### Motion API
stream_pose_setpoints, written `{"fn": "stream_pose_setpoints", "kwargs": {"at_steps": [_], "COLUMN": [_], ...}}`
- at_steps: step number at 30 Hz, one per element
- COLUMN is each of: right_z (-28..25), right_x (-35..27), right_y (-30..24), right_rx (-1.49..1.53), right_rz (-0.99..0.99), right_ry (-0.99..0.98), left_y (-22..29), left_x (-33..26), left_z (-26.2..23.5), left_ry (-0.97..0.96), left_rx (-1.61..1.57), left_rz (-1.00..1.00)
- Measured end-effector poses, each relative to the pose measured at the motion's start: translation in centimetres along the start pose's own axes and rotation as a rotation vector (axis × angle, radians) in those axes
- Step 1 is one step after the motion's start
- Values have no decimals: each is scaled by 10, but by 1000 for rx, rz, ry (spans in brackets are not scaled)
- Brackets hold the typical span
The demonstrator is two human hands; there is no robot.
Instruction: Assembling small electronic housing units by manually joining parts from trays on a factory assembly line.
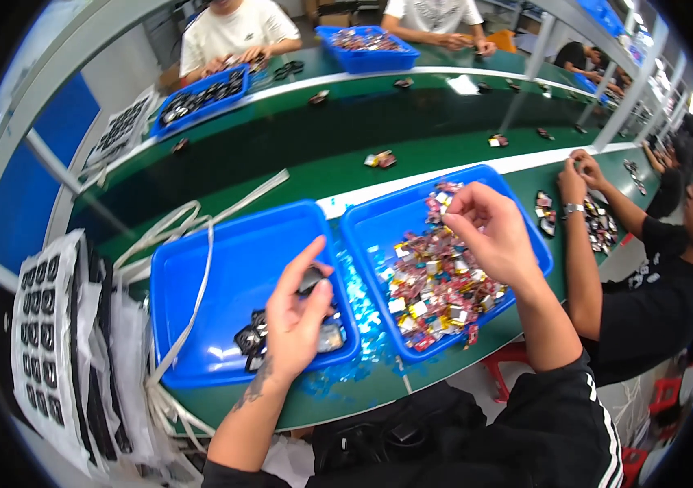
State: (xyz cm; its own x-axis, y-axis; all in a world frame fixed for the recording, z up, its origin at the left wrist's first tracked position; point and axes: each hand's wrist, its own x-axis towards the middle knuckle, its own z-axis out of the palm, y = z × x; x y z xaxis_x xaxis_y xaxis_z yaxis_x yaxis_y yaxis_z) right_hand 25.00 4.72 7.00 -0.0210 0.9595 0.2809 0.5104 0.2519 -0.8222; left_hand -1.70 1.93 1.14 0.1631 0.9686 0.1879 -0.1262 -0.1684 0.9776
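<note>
One small black piece (311, 280) in the left hand (291, 321); the right hand (493, 236) above a heap of small parts (436, 285).

The left thumb and fingers are partly closed around the piece, over the left blue tray (188, 301), where more black pieces (250, 337) lie. The right thumb and forefinger are drawn close together; whether they pinch anything cannot be told. Beneath them, the silver, yellow and reddish parts fill much of the right blue tray (375, 236). They look tangled, so lifting one could drag up neighbours; a loose pinch could drop one among the blue scraps (363, 309) between the trays. A white cord (207, 285) crosses the left tray and might snag a sweeping wrist.
</note>
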Motion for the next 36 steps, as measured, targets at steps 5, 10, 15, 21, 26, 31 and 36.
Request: {"fn": "stream_pose_setpoints", "kwargs": {"at_steps": [5, 10, 15, 21, 26, 31, 36], "right_z": [13, 10, -3, 2, 34, 56, 80], "right_x": [-10, 12, 12, -7, -31, -34, -43], "right_y": [-10, 24, 34, -1, -28, -40, -34], "right_rx": [57, -26, -183, 283, 439, 343, -266], "right_rz": [27, 86, 8, 149, 131, 143, -577], "right_ry": [-118, -120, -15, -244, -460, -469, 30], "left_y": [-1, -3, -5, -3, 1, -2, -1], "left_x": [2, -1, -1, -3, -4, -4, -7], "left_z": [6, 8, 4, 5, 4, 6, 7], "left_ry": [-122, -68, -49, -57, -208, -262, -182], "left_rx": [152, 169, 178, 122, 151, 246, -67], "left_rz": [109, 56, -10, 11, 50, 182, -245]}}
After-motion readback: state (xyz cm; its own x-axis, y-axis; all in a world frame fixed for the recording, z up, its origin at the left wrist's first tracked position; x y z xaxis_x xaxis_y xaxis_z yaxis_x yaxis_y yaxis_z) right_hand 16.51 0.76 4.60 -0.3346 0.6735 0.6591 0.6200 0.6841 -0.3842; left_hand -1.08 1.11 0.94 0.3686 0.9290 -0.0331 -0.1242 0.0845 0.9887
